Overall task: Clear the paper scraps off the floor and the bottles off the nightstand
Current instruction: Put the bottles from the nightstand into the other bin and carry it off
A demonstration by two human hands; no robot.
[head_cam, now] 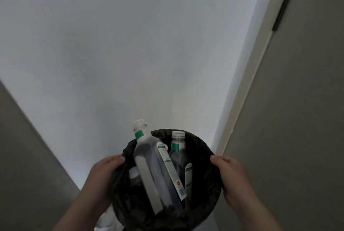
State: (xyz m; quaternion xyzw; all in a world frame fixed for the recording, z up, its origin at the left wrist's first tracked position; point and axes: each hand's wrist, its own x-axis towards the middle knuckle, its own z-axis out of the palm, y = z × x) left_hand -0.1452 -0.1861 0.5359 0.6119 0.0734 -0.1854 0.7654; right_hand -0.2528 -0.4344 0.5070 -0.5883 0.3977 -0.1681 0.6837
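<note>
While both hands held a black-lined bin [206,173], the left hand [105,170] gripped its left rim and the right hand [232,180] gripped its right rim. Inside leaned a clear capped bottle [149,165], neck above the rim, with a second bottle [177,148] beside it. A white wall [130,44] and a grey door [297,100] stood beyond.

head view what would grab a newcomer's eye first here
A black-lined bin sits at bottom centre, gripped at its rim by the left hand and the right hand. A tall clear bottle with a white cap leans out over its rim, a second bottle standing beside it. Behind is a pale wall, a door at right.
</note>
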